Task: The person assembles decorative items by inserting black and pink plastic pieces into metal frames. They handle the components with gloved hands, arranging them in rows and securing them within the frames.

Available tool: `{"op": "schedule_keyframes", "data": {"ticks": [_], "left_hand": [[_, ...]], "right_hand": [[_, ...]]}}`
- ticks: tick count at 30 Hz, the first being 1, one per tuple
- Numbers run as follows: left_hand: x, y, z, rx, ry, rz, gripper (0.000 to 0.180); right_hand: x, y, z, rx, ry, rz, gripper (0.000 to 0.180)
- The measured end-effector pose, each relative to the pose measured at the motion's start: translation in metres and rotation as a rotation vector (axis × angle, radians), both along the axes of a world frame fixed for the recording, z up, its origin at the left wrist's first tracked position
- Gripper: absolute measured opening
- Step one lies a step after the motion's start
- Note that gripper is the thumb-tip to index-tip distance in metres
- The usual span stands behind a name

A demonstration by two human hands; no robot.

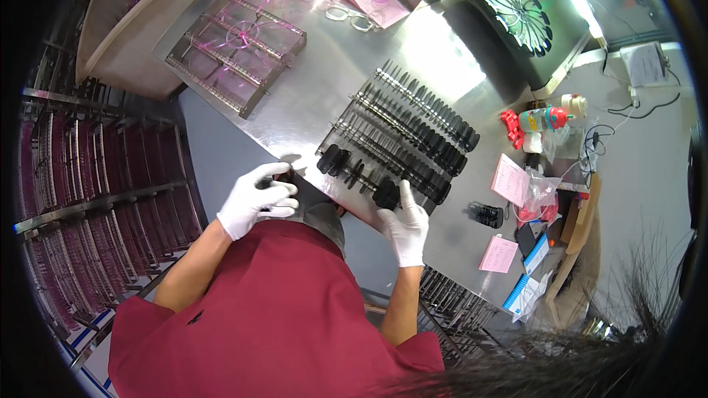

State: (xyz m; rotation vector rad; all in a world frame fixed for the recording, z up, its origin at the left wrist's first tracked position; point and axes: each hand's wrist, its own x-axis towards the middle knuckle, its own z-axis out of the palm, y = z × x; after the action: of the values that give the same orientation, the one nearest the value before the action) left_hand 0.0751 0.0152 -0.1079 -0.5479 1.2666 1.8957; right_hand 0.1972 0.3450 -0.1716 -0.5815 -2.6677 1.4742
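Observation:
Both of my hands wear white gloves. My left hand (pixel 259 200) is raised by the table's near edge, its fingers curled; something small and dark shows at the fingertips, too small to name. My right hand (pixel 406 227) is at the near side of a metal rack, its thumb and index finger around a cluster of black oval pieces (pixel 386 194). Another black cluster (pixel 334 160) sits at the left end of that row. The rack (pixel 391 121) lies flat and carries several rows of thin dark pieces with black ends.
A second metal frame (pixel 236 48) with pink ties lies at the far left of the steel table (pixel 310 88). Glasses (pixel 349 18), pink papers (pixel 510 180), a bottle (pixel 544 119) and a small black bundle (pixel 484 214) lie about. Loaded racks (pixel 96 206) stand left.

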Motion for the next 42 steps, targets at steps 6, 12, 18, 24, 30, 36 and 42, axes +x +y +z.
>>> {"op": "schedule_keyframes", "data": {"ticks": [6,12,18,24,30,36,42], "left_hand": [[0.019,0.111,0.028,0.132,0.370,-0.597,0.130],[0.016,0.156,0.046,-0.045,0.565,-0.892,0.128],[-0.060,0.087,-0.028,-0.913,2.014,-1.193,0.068],[-0.052,0.113,-0.044,-0.648,2.099,-1.180,0.059],[-0.074,0.101,-0.029,-0.607,2.094,-1.271,0.060],[-0.066,0.115,-0.044,-0.535,2.133,-1.169,0.055],[-0.064,0.109,-0.048,-0.556,2.166,-1.259,0.056]], "right_hand": [[-0.005,-0.046,0.111,0.007,0.322,0.453,0.069],[0.030,-0.021,0.090,-0.468,0.433,-0.123,0.043],[0.007,0.017,0.008,-0.617,0.276,-0.242,0.030],[-0.024,-0.020,0.014,-0.084,0.208,-0.065,0.042],[-0.006,-0.003,0.014,0.038,0.278,0.062,0.061],[0.024,0.033,0.005,0.119,0.289,0.078,0.070],[0.048,0.063,-0.006,0.157,0.316,0.071,0.072]]}}
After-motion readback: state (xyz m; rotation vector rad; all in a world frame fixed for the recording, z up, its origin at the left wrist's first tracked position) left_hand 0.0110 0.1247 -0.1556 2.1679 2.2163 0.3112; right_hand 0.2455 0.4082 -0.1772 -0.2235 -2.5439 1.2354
